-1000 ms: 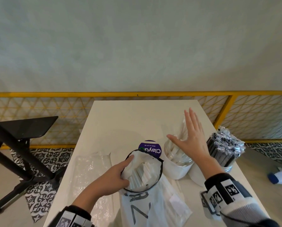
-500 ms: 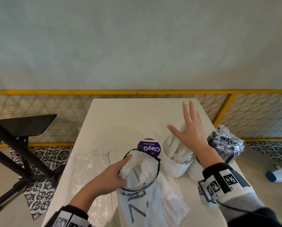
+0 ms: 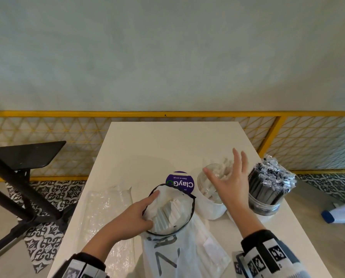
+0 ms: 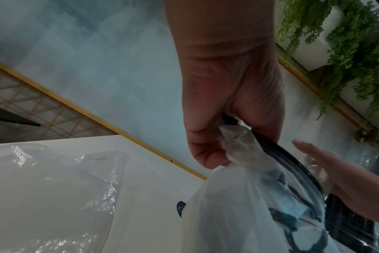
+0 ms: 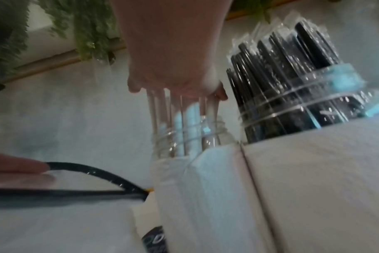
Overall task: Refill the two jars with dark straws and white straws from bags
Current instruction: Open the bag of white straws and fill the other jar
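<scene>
My left hand (image 3: 136, 212) pinches the black-edged rim of the bag of white straws (image 3: 170, 210), which stands open near the table's front; the pinch shows close up on the bag (image 4: 244, 164) under my left hand (image 4: 216, 137). To its right stands the jar of white straws (image 3: 208, 194). My right hand (image 3: 231, 178) is spread open just over it, fingers straight. In the blurred right wrist view my right hand (image 5: 173, 68) is at the straw tops of that jar (image 5: 188, 135). The jar of dark wrapped straws (image 3: 268, 189) stands full at the right edge.
A flat empty clear bag (image 3: 105, 215) lies at the table's left. A purple round sticker (image 3: 180, 181) sits behind the bag. The white table (image 3: 173, 141) ends at a yellow mesh railing (image 3: 167, 113). A black stand (image 3: 17, 177) is left of the table.
My right hand has drawn slightly back toward me and tilted over the white straw jar. My left hand keeps its hold on the bag rim.
</scene>
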